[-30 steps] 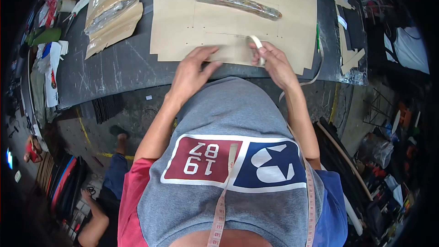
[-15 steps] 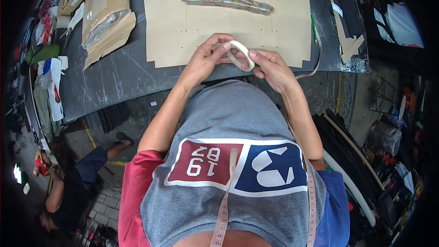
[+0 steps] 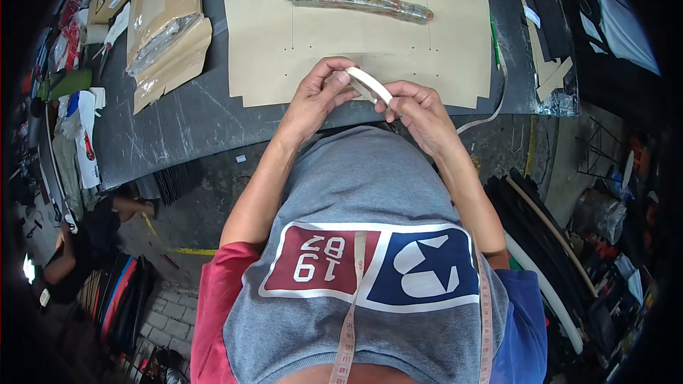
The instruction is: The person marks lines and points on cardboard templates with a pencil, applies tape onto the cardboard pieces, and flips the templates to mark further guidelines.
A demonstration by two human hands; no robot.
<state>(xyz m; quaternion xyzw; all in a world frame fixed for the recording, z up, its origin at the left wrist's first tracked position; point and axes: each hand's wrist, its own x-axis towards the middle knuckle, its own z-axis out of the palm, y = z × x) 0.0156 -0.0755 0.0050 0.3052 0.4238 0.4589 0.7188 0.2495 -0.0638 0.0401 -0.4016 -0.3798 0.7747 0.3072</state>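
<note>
Between my two hands is a narrow roll of cream masking tape (image 3: 370, 85), tilted so that its edge faces up. My left hand (image 3: 324, 92) pinches the roll's left side with thumb and fingers. On its right side, my right hand (image 3: 416, 110) grips the roll between thumb and bent fingers. Both hands are just above the near edge of a brown pattern sheet (image 3: 263, 75) with drawn lines and small dots. Across the far part of that sheet lies a long, clear-wrapped bundle (image 3: 359, 6), its contents hard to make out.
A dark worktable (image 3: 171, 117) carries the sheet. Plastic-wrapped cardboard (image 3: 163, 21) lies at left, and a green pencil (image 3: 494, 35) at right beside cardboard scraps (image 3: 551, 78). A measuring tape (image 3: 346, 334) hangs round my neck. Another person (image 3: 60, 263) is at the lower left.
The roll has turned in my hands and now shows more of its edge. My right hand has shifted slightly lower. The other person has moved further to the left.
</note>
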